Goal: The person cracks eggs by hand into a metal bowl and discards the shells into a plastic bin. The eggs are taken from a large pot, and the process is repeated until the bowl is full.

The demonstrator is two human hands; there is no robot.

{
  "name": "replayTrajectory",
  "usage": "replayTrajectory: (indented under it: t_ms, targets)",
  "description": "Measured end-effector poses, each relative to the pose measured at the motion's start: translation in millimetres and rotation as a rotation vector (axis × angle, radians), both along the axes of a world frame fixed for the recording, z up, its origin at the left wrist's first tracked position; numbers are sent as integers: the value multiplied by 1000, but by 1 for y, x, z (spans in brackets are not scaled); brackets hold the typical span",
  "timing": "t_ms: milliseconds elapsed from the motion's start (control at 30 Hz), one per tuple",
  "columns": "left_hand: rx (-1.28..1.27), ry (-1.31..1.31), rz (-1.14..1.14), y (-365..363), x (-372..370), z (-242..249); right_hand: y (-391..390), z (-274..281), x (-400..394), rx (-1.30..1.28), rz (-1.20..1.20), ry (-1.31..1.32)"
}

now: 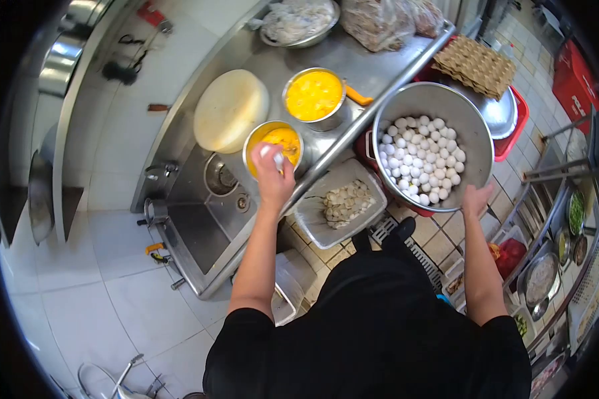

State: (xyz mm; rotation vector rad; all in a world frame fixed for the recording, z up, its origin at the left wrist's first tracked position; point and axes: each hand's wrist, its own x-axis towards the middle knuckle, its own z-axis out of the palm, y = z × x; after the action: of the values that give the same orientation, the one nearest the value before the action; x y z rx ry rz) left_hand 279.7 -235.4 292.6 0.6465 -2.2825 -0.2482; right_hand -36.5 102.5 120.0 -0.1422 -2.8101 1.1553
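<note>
Stainless steel runs along the tiled wall as a long counter (379,63) with a sink (206,219) set into its near end, and I look straight down on it from my head camera. My left hand (273,174) is closed around a white egg (271,154), held right over the small steel bowl (273,145) at the counter's edge, which holds yellow beaten egg. The shell is light, brittle and smooth, so I judge it wants a gentle grip around its middle with the fingertips, never a squeeze. My right hand (476,199) is open, its fingers touching the near rim of the big steel pot (432,143), whose bottom is covered with whole white eggs. Behind the small bowl stands a second steel bowl (313,98) full of yellow egg liquid, and beside it lies a round pale chopping block (231,110). Below the counter's edge a white tub (343,206) holds emptied shells. Cardboard egg trays (476,64) are stacked beyond the pot.
</note>
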Motion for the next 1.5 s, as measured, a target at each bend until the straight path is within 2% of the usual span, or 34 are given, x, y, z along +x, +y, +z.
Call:
replayTrajectory:
  t_ms: [67,100,167,300,367,400,467,533,600,633,700,833,967,1033,1167,1233,1267,1333,1367,1433,1500]
  targets:
    - [69,-66,-93,28,-7,-49,7,-27,-4,10,-11,15]
    - [271,-187,-121,36,-4,-82,8,-26,-3,0,3,38]
    - [335,-606,-189,53,-8,-95,9,-11,2,-25,17,-2]
    - [175,-571,-222,71,-46,-92,3,-5,6,-53,45,-6]
    - [299,-343,-265,80,-92,-76,3,-1,9,-69,33,-40]
    - [272,-276,-339,89,-123,-69,2,-1,9,-61,30,-41]
    - [501,-431,-427,113,-179,-78,1,3,10,-66,30,-91]
    - [541,-987,-531,129,-229,-126,0,2,10,-60,22,-64]
    - [414,-1468,-514,151,-264,-174,-2,3,12,-56,8,-35]
    - [444,-1590,-463,161,-272,-191,-2,3,14,-59,10,-43]
    - [316,-1771,-588,169,-269,-237,-2,6,14,-57,16,-53]
    - [245,-1753,-598,173,-256,-282,-4,18,14,-82,-14,-73]
    - [214,-1820,-525,179,-257,-276,-3,19,13,-88,-3,-81]
    - [242,-1894,-510,178,-263,-294,-5,21,13,-107,3,-76]
    - [756,-2049,-888,173,-272,-309,-3,11,15,-46,-5,-86]
    - [954,-1474,-732,169,-272,-192,1,0,13,-40,30,-43]
    - [958,-1445,-679,159,-262,-164,3,-9,13,-31,48,5]
    - [1266,-944,-752,138,-235,-128,4,-8,9,-81,50,-57]
    - [1057,-769,-750,123,-216,-114,4,-6,7,-91,64,-46]
    - [854,-513,-767,81,-174,-90,4,1,5,-105,98,-23]
    - [1014,-276,-580,45,-122,-51,3,8,5,-66,72,-47]
